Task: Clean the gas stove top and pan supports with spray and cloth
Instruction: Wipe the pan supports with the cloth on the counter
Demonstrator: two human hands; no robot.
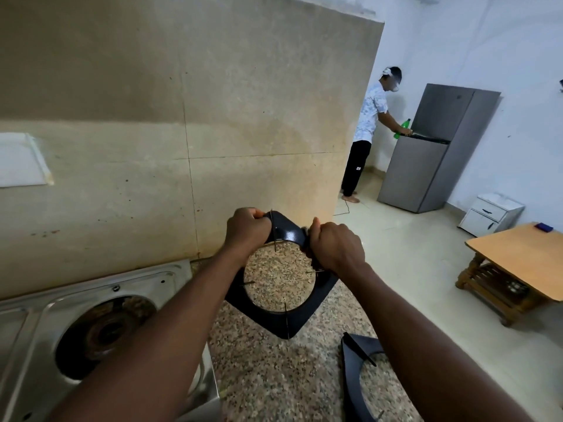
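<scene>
A black square pan support point(307, 312) with a round opening and thin prongs is lifted above the speckled granite counter point(274, 376), tilted toward me. My left hand point(246, 231) grips its far left corner. My right hand point(336, 246) grips a dark cloth point(306, 236) against the support's far right edge. A second black pan support point(355, 370) lies flat on the counter at the lower right. The steel gas stove top point(27, 330) sits at the lower left, its burner point(103, 330) bare and stained.
A beige stone wall point(182, 117) rises right behind the counter. Past the counter's right edge lie open floor, a wooden low table point(518, 257), a white drawer unit point(490, 214), a grey fridge point(426, 166) and a person point(368, 129) standing at it.
</scene>
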